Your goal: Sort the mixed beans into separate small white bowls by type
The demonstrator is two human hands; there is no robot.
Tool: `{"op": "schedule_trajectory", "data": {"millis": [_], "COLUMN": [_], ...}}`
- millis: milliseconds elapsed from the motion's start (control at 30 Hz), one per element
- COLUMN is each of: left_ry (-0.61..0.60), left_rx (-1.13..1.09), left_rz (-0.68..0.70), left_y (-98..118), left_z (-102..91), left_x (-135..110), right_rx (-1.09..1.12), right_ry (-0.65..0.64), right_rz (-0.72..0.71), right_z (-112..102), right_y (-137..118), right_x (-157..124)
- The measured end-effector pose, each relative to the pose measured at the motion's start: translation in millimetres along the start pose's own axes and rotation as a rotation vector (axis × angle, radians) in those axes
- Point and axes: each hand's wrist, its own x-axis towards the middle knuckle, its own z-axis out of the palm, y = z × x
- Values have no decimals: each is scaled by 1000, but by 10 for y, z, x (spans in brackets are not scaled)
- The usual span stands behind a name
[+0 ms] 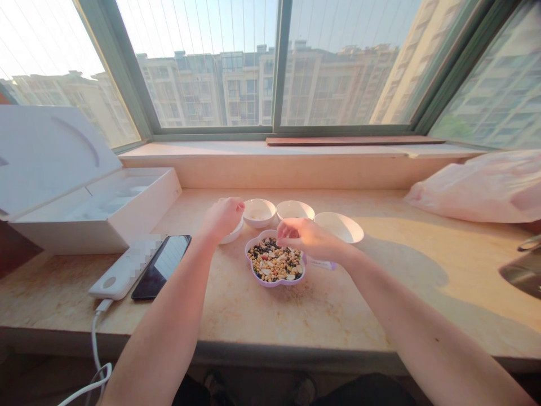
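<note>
In the head view, the left hand (224, 217) is at the leftmost white bowl (231, 235), with fingers curled; I cannot tell if it holds something. The right hand (296, 234) is above the far right part of the flower-shaped bowl (276, 283), its fingers narrow together, and what is between them I cannot see. This bowl stands on the counter (262, 321), nearer than the white bowls, and contains mixed beans (274, 262).
</note>
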Motion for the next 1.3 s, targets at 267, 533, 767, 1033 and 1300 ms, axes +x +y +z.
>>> {"op": "schedule_trajectory", "data": {"millis": [267, 533, 767, 1033, 1300], "left_ry": [-151, -60, -52, 8, -204], "left_rx": [-574, -477, -388, -14, 209], "left_rz": [426, 406, 436, 50, -162], "left_y": [357, 468, 404, 123, -90], "left_z": [89, 209, 206, 41, 68], "left_x": [-147, -133, -107, -53, -32], "right_rx": [458, 468, 426, -286, -507], "right_ry": [273, 311, 276, 104, -10], "right_rz": [21, 98, 106, -160, -248], "right_z": [22, 82, 105, 287, 441], "right_y": [99, 64, 97, 75, 95], "right_x": [101, 100, 100, 96, 140]}}
